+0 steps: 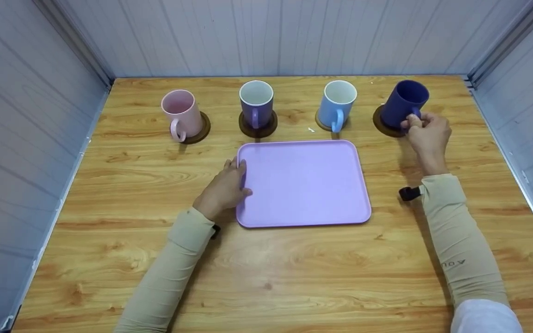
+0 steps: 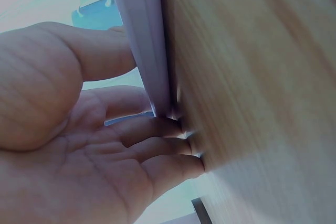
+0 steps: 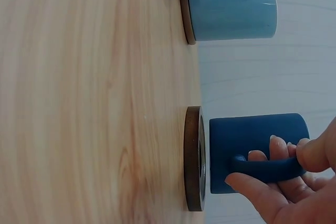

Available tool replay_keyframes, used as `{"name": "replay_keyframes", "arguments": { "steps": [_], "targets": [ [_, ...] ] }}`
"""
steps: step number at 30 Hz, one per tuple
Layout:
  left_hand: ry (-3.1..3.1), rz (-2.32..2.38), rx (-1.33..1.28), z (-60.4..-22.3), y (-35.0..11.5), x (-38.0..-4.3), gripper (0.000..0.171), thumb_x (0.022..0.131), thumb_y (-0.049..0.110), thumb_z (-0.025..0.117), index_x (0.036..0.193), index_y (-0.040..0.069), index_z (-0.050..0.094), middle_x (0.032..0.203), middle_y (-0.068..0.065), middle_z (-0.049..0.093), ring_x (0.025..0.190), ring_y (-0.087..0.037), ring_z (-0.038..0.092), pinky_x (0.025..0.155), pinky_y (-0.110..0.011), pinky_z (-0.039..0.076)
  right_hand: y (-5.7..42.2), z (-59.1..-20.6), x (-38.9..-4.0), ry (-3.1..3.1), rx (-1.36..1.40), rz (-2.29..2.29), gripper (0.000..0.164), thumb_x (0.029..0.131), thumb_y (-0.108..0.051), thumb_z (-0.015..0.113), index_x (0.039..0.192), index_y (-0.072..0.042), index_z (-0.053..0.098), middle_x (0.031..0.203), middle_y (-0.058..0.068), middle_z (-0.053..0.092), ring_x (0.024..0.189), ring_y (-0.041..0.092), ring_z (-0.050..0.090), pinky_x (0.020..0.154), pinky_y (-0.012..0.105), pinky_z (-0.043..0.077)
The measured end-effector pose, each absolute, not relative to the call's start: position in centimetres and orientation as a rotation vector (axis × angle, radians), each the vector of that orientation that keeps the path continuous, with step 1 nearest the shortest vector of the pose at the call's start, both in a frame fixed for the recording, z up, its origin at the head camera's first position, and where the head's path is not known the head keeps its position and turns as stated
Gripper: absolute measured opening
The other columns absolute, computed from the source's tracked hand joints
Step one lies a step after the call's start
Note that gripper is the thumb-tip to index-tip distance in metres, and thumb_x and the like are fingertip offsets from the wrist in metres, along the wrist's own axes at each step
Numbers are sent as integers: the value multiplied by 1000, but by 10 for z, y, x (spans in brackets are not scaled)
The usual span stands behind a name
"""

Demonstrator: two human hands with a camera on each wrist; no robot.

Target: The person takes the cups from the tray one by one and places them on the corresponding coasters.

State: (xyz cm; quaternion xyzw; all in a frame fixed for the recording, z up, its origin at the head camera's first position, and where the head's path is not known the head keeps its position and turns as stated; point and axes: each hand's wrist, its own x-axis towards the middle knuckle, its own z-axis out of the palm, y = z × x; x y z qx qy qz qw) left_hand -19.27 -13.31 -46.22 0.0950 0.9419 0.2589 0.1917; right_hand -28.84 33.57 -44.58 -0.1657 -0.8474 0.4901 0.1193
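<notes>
My right hand (image 1: pixel 430 138) grips the handle of a dark blue mug (image 1: pixel 393 108). A thin gap shows in the right wrist view between the mug's base and the round brown coaster (image 3: pixel 192 161) below it. Farther left, my left hand (image 1: pixel 222 190) holds the left rim of a flat lilac tray (image 1: pixel 303 182), which lies on the table. In the left wrist view the thumb is against the tray's upper side, and the other fingers reach to its edge and the tabletop.
Along the back stand a pink mug (image 1: pixel 190 118), a purple mug (image 1: pixel 258 108) and a light blue mug (image 1: pixel 333 108), each on a brown coaster. A small white scrap (image 1: pixel 311 130) lies behind the tray. Pale panel walls (image 1: pixel 257 37) border the wooden table (image 1: pixel 266 277).
</notes>
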Motion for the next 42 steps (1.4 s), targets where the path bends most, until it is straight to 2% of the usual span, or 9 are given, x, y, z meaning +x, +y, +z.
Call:
{"name": "replay_keyframes", "arguments": {
  "steps": [6, 15, 28, 37, 42],
  "targets": [
    [2658, 719, 292, -463, -133, -192, 83, 99, 19, 70, 162, -4, 22, 167, -30, 16, 157, -43, 11, 126, -52, 18, 337, -450, -286, -2529, -468, 1396, 33, 104, -35, 61, 113, -7, 74, 87, -10, 77, 90, 13, 71, 64, 17, 47],
    [2648, 718, 271, -462, -131, -193, 82, 99, 20, 69, 162, -3, 22, 168, -28, 15, 158, -42, 10, 126, -52, 17, 335, -455, -287, -2532, -483, 1369, 31, 103, -34, 61, 109, -6, 73, 87, -9, 77, 95, 16, 71, 70, 18, 49],
    [2651, 726, 272, -463, -132, -193, 83, 99, 20, 70, 162, -3, 22, 168, -28, 15, 158, -42, 10, 127, -51, 15, 330, -453, -288, -2532, -510, 1309, 32, 102, -34, 61, 107, -6, 76, 85, -8, 78, 81, 1, 66, 72, 18, 47],
    [2649, 727, 277, -465, -134, -193, 84, 99, 19, 71, 162, -3, 21, 168, -29, 16, 158, -43, 9, 127, -52, 16, 327, -453, -289, -2509, -545, 1317, 34, 99, -36, 64, 104, -7, 79, 82, -9, 78, 83, 5, 69, 75, 18, 47],
    [2644, 736, 265, -466, -134, -194, 83, 99, 19, 70, 162, -3, 21, 168, -27, 16, 158, -42, 9, 127, -52, 15, 328, -449, -287, -2505, -584, 1220, 44, 95, -45, 62, 109, -8, 81, 73, -18, 71, 74, 0, 63, 73, 19, 46]
  ]
}}
